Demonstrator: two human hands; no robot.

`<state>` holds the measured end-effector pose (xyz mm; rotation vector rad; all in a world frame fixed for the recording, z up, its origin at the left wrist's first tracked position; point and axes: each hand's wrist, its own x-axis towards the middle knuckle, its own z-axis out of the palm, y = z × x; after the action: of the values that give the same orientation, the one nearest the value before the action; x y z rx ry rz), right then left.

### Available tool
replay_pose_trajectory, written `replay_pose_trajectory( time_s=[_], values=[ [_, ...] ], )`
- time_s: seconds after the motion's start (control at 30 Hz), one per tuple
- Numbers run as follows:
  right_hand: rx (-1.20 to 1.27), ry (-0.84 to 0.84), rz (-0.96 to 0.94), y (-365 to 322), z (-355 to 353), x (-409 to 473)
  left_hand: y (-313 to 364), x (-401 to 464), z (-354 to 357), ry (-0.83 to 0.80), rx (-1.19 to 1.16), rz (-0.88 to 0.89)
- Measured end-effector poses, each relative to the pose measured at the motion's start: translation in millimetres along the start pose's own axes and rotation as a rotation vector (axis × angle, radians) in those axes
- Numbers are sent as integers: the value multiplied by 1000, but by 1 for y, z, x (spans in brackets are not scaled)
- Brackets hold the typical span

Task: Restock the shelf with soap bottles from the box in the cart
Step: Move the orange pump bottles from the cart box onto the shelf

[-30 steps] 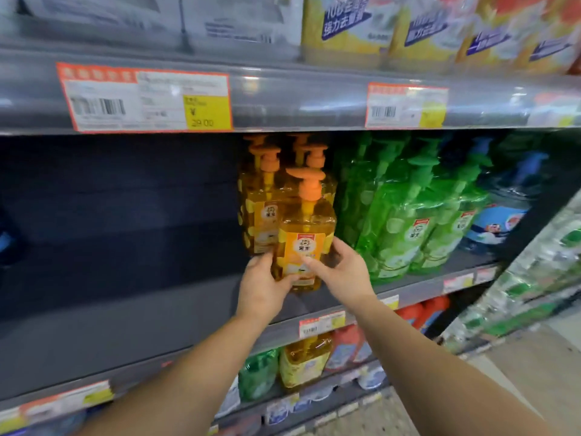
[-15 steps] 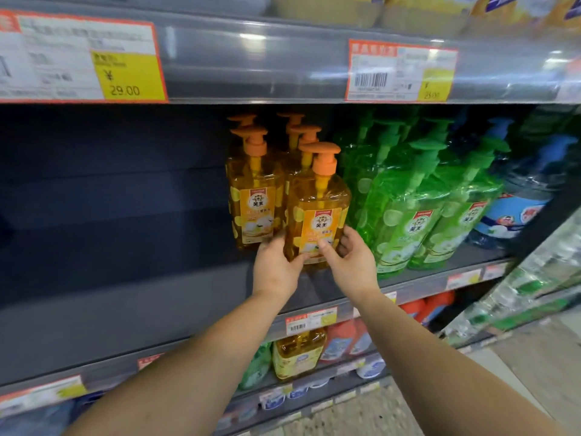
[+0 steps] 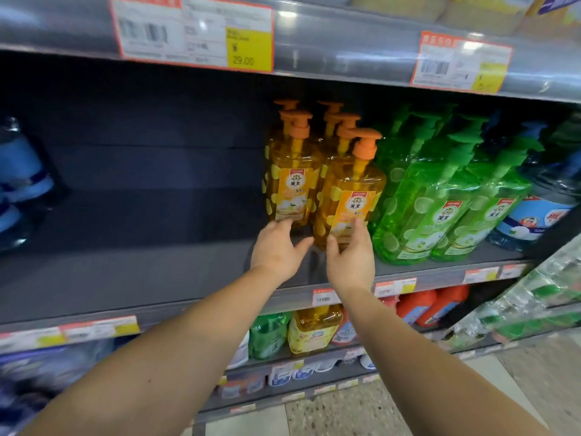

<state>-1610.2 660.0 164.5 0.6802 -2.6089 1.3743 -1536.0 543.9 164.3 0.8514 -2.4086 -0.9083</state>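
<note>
Bottle set down — your hands are letting go

The orange soap bottle (image 3: pixel 349 196) now stands on the shelf (image 3: pixel 157 278) just beyond your fingertips; your left hand (image 3: pixel 278 250) and right hand (image 3: pixel 350 258) have loosened, fingers spread — back to the cart for another.

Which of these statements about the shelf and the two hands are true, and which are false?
1. The front orange bottle stands upright on the shelf. True.
2. Green bottles stand left of the orange ones. False: they stand to the right.
3. The left hand grips a pump head. False: it is low, open, by the bottle bases.
4. The right hand touches the front orange bottle's label. True.
</note>
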Motion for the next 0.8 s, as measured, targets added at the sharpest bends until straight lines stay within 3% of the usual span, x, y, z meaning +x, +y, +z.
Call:
replay_pose_trajectory(
  time_s=[0.13, 0.3, 0.6, 0.8],
  values=[
    [-340, -241, -218, -40, 34, -42, -40, -27, -55, 26, 321, -11],
    [-401, -444, -428, -132, 102, -125, -134, -99, -153, 82, 465, -106],
    [10, -804, -893, -346, 224, -440, -312, -375, -398, 361, 565, -304],
    [153, -1031, -1178, -471, 259, -648, -373, -571, -536, 551, 734, -644]
  ],
)
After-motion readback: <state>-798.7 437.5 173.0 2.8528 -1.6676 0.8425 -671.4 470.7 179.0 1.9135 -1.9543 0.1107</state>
